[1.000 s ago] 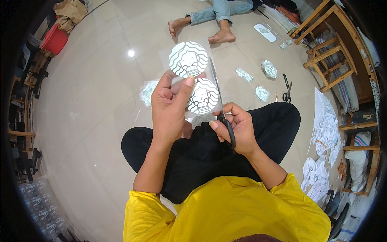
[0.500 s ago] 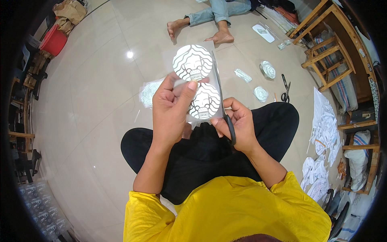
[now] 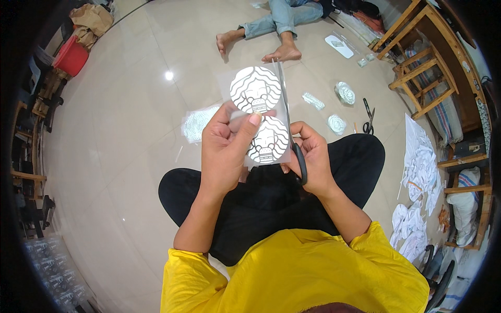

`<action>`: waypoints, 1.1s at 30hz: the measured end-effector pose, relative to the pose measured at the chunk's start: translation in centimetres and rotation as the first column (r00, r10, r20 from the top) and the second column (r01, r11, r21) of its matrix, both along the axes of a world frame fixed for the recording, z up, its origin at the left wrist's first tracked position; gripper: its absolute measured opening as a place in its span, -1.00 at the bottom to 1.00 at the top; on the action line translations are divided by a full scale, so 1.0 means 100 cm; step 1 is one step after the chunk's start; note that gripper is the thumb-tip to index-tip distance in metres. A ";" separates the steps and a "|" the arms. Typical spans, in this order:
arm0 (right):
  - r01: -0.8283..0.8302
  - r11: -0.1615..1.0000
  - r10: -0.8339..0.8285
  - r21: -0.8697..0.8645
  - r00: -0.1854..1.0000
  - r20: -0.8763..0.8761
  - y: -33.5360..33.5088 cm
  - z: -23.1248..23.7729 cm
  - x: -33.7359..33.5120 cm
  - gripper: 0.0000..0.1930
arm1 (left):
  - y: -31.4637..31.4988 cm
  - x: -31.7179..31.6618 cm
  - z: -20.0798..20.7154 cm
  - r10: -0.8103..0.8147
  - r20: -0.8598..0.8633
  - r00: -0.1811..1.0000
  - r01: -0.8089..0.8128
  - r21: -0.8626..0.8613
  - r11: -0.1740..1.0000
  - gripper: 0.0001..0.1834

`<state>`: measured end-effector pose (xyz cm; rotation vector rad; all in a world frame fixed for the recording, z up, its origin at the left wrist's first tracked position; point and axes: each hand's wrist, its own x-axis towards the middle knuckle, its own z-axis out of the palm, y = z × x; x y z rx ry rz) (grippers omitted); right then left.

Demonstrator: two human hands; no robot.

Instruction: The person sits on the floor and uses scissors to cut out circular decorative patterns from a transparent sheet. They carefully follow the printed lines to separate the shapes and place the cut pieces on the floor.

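Note:
Between the thumb and fingers of my left hand (image 3: 225,148) is a clear sticker sheet (image 3: 255,89) bearing two round white-and-silver line drawings, one above the other. My right hand (image 3: 313,159) grips black-handled scissors (image 3: 298,159) by the loops. Their blades point away from me and lie along the sheet's right edge, close together near the tips. The sheet hangs over my crossed legs in black trousers (image 3: 261,208). Some of my left fingers are hidden behind the sheet.
Another printed sheet (image 3: 197,124) lies on the tiles left of my hand. To the right are stacks of round stickers (image 3: 344,93), a second pair of scissors (image 3: 369,120) and white offcuts (image 3: 420,161). Another person's bare feet (image 3: 282,53) rest ahead. Wooden stools (image 3: 417,73) line the right side.
The sheet has shifted slightly right and toward me in my left hand. The scissor blades have swung more upright along its right edge, still in my right hand.

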<state>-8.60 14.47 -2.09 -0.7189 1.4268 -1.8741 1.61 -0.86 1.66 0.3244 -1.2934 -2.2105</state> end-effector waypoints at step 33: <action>-0.772 0.627 0.752 -0.104 0.635 -0.175 -0.156 0.032 0.058 -0.60 | 0.110 0.193 -0.009 0.504 0.406 0.762 -0.374 -0.360 0.855 -0.78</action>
